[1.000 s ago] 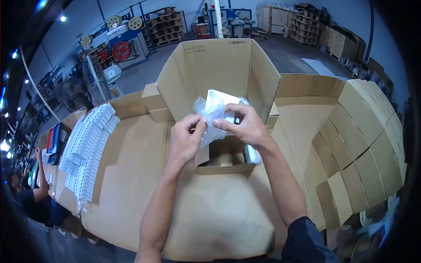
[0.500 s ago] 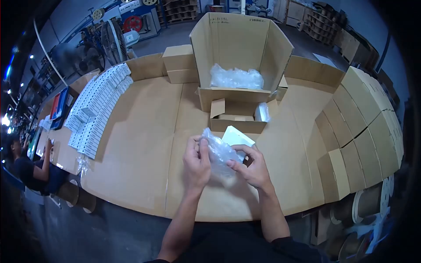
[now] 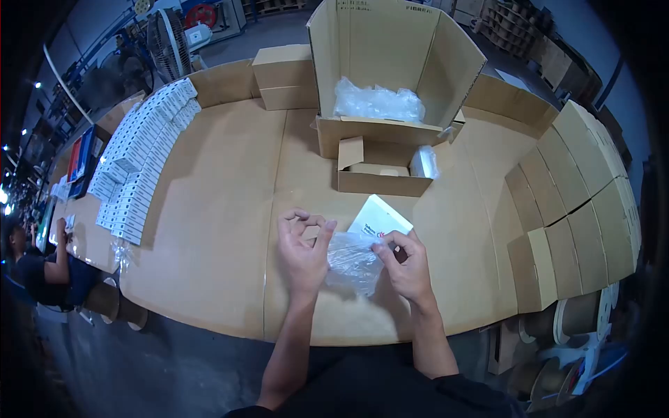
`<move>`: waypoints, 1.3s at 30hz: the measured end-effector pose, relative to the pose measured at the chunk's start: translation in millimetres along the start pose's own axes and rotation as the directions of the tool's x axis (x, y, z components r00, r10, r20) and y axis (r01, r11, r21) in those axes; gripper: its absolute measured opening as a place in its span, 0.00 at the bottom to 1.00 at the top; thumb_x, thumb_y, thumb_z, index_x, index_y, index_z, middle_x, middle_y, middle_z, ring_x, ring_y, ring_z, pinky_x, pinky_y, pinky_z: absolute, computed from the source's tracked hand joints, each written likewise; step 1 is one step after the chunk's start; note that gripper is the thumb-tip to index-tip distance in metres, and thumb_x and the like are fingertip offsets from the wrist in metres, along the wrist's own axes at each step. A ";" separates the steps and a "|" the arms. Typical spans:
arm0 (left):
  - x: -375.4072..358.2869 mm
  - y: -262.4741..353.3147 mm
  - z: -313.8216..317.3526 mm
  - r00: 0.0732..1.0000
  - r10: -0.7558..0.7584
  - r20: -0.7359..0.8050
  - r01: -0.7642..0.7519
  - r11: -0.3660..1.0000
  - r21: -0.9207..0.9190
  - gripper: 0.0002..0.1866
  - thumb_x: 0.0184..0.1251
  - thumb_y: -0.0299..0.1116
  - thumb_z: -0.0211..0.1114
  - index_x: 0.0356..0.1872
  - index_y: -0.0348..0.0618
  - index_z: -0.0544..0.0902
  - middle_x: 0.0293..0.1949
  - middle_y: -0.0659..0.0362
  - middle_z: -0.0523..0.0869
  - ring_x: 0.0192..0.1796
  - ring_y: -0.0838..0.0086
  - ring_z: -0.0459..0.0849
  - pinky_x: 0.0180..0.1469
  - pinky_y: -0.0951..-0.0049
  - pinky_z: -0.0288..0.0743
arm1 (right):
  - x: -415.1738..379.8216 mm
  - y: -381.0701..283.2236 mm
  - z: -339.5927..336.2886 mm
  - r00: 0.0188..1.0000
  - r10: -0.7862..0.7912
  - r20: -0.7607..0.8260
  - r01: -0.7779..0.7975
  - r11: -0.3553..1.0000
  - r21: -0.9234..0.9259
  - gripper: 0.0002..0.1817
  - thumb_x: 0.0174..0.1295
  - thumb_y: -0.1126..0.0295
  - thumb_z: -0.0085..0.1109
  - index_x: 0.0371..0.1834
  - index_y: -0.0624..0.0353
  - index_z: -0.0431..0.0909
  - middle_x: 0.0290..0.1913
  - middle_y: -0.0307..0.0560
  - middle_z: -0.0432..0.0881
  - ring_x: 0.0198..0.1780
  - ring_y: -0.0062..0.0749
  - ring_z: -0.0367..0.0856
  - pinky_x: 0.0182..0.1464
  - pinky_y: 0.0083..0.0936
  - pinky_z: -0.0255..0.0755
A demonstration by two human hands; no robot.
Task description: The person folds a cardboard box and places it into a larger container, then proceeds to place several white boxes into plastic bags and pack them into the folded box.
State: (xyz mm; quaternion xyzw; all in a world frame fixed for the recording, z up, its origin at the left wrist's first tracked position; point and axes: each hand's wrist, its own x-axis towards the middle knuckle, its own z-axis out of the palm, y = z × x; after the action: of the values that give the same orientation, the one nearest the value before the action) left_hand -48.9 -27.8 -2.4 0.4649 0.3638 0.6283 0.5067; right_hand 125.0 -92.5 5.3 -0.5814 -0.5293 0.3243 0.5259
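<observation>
A clear, crinkled plastic bag (image 3: 357, 263) hangs from my right hand (image 3: 405, 268), its edge pinched between thumb and fingers. My left hand (image 3: 304, 252) is open at the bag's left side, thumb and curled fingers apart with nothing between them. Just behind the bag, a white box (image 3: 378, 217) with printed lettering rests on the cardboard-covered table (image 3: 223, 209), its lower part covered by the bag and my right hand. Beyond it stands a small open carton (image 3: 383, 184) with a plastic-wrapped white box (image 3: 424, 164) at its right end.
A tall open carton (image 3: 390, 42) holds a heap of plastic bags (image 3: 376, 102). Stacked white boxes (image 3: 143, 160) line the left side; brown cartons (image 3: 575, 209) are piled at the right. Another person (image 3: 52, 268) sits at the far left.
My left hand has let go of the plastic bag and moved slightly left. The bag hangs lower and looser from my right hand, uncovering more of the white box. The view has tilted down.
</observation>
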 end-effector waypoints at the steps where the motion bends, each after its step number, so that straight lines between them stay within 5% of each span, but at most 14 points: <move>1: 0.2 -0.1 -1.4 0.999 0.029 -0.018 -0.028 0.999 0.021 0.22 0.71 0.17 0.70 0.57 0.39 0.67 0.42 0.54 0.82 0.34 0.82 0.82 0.32 0.84 0.77 | -1.0 1.4 -1.2 1.000 0.011 -0.005 -0.011 1.000 0.022 0.11 0.70 0.64 0.71 0.40 0.62 0.88 0.42 0.42 0.74 0.37 0.23 0.74 0.38 0.22 0.71; 4: -2.1 -8.4 -17.1 0.996 0.085 0.034 -0.087 0.993 0.078 0.24 0.67 0.14 0.71 0.58 0.39 0.70 0.51 0.53 0.78 0.34 0.85 0.80 0.31 0.85 0.76 | -0.4 23.4 2.3 0.990 0.141 -0.018 -0.125 0.922 0.366 0.14 0.75 0.64 0.66 0.37 0.65 0.86 0.42 0.39 0.76 0.37 0.21 0.74 0.38 0.21 0.70; 8: -2.8 -16.3 -41.2 0.999 0.034 0.003 -0.034 0.988 -0.154 0.20 0.66 0.14 0.70 0.56 0.38 0.75 0.58 0.52 0.76 0.37 0.76 0.84 0.38 0.75 0.81 | 6.2 10.0 0.2 0.921 0.374 0.109 -0.313 0.542 0.780 0.14 0.80 0.66 0.56 0.39 0.66 0.81 0.45 0.47 0.82 0.43 0.30 0.84 0.47 0.34 0.82; 9: -0.8 -11.3 -39.4 0.970 0.228 0.086 -0.237 0.964 0.123 0.19 0.66 0.16 0.70 0.55 0.38 0.77 0.59 0.52 0.77 0.39 0.72 0.85 0.41 0.71 0.81 | 7.8 8.2 -0.8 0.904 0.403 0.145 -0.324 0.422 0.847 0.13 0.81 0.67 0.54 0.40 0.65 0.80 0.46 0.49 0.83 0.45 0.33 0.85 0.49 0.37 0.85; 11: 5.0 9.4 -31.7 0.793 0.474 0.383 -0.609 0.578 0.543 0.15 0.65 0.18 0.71 0.51 0.37 0.80 0.61 0.51 0.78 0.42 0.62 0.87 0.48 0.63 0.83 | 6.0 7.8 1.3 0.893 0.419 0.167 -0.339 0.379 0.861 0.12 0.81 0.69 0.52 0.41 0.66 0.79 0.46 0.52 0.84 0.47 0.39 0.87 0.51 0.46 0.88; 15: 8.4 14.4 -15.4 0.694 0.515 0.503 -0.719 0.535 0.445 0.10 0.63 0.26 0.73 0.45 0.41 0.85 0.51 0.49 0.86 0.45 0.55 0.88 0.52 0.58 0.81 | -1.1 14.0 14.3 0.849 0.476 0.228 -0.456 0.444 0.771 0.13 0.81 0.66 0.54 0.45 0.68 0.81 0.47 0.51 0.84 0.45 0.35 0.87 0.44 0.34 0.87; 17: 7.4 -14.0 -18.6 0.771 0.492 0.405 -0.629 0.687 0.364 0.09 0.64 0.30 0.74 0.43 0.42 0.86 0.43 0.51 0.88 0.43 0.57 0.88 0.48 0.60 0.82 | -4.5 34.1 12.7 0.836 0.447 0.317 -0.534 0.532 0.658 0.15 0.81 0.64 0.55 0.53 0.68 0.81 0.50 0.51 0.85 0.45 0.33 0.88 0.43 0.33 0.86; 18: -4.5 -14.5 -14.8 0.922 0.321 0.218 -0.384 0.829 0.405 0.08 0.71 0.34 0.71 0.42 0.41 0.86 0.32 0.54 0.87 0.36 0.67 0.88 0.40 0.65 0.81 | -5.3 12.8 9.2 0.826 0.489 0.279 -0.548 0.584 0.598 0.16 0.80 0.65 0.57 0.55 0.70 0.83 0.49 0.47 0.83 0.43 0.26 0.82 0.41 0.20 0.77; 20: -5.4 -11.8 -10.9 0.985 0.161 0.065 -0.171 0.844 0.508 0.10 0.75 0.36 0.68 0.41 0.38 0.85 0.29 0.55 0.86 0.32 0.73 0.85 0.36 0.68 0.78 | -10.2 32.3 8.6 0.921 0.359 0.150 -0.383 0.767 0.515 0.18 0.77 0.63 0.62 0.59 0.67 0.83 0.53 0.46 0.81 0.49 0.28 0.81 0.49 0.22 0.77; 26: -17.6 -12.0 1.2 0.996 -0.074 -0.051 0.089 0.842 0.531 0.18 0.81 0.40 0.63 0.36 0.33 0.86 0.22 0.57 0.82 0.28 0.81 0.79 0.33 0.69 0.74 | -11.9 22.0 -7.6 0.996 0.071 0.052 -0.075 0.995 0.069 0.21 0.62 0.65 0.79 0.57 0.62 0.88 0.54 0.48 0.77 0.58 0.31 0.78 0.61 0.29 0.73; 30: -31.8 -24.4 4.4 0.984 -0.170 -0.047 0.172 0.858 0.484 0.22 0.82 0.41 0.61 0.31 0.31 0.88 0.17 0.58 0.80 0.26 0.81 0.78 0.31 0.69 0.74 | -1.1 21.7 8.2 0.974 0.208 -0.093 -0.171 0.937 0.304 0.13 0.73 0.64 0.69 0.40 0.66 0.91 0.48 0.46 0.79 0.50 0.27 0.78 0.53 0.26 0.72; 33: -35.4 -36.2 -9.2 0.936 -0.352 -0.025 0.343 0.889 0.303 0.19 0.83 0.39 0.61 0.41 0.29 0.87 0.29 0.51 0.86 0.33 0.77 0.83 0.38 0.68 0.78 | 2.7 27.5 5.9 0.970 0.217 -0.111 -0.167 0.924 0.345 0.15 0.74 0.63 0.68 0.39 0.66 0.90 0.46 0.44 0.78 0.47 0.25 0.76 0.50 0.24 0.71; 36: -34.6 -19.3 4.8 0.999 0.027 -0.047 -0.003 0.892 0.452 0.15 0.77 0.34 0.67 0.55 0.32 0.83 0.45 0.46 0.87 0.46 0.66 0.86 0.50 0.64 0.79 | 1.3 16.3 8.6 0.976 0.141 -0.166 -0.092 0.958 0.272 0.15 0.75 0.62 0.67 0.37 0.66 0.90 0.43 0.44 0.77 0.44 0.25 0.75 0.48 0.25 0.71; 39: -32.8 3.6 -2.0 0.891 0.422 0.166 -0.381 0.499 0.778 0.25 0.69 0.29 0.72 0.65 0.36 0.77 0.54 0.48 0.83 0.56 0.58 0.82 0.57 0.62 0.76 | -1.0 9.2 3.2 0.974 0.164 -0.159 -0.165 0.986 0.008 0.12 0.72 0.66 0.69 0.37 0.67 0.89 0.46 0.51 0.80 0.45 0.31 0.79 0.49 0.28 0.74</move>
State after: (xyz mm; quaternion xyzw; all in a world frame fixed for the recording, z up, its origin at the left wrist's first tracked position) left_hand -50.1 -60.6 -6.7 0.6970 0.4973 0.5106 0.0785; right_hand 124.3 -91.5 -4.4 -0.6484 -0.4367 0.3181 0.5364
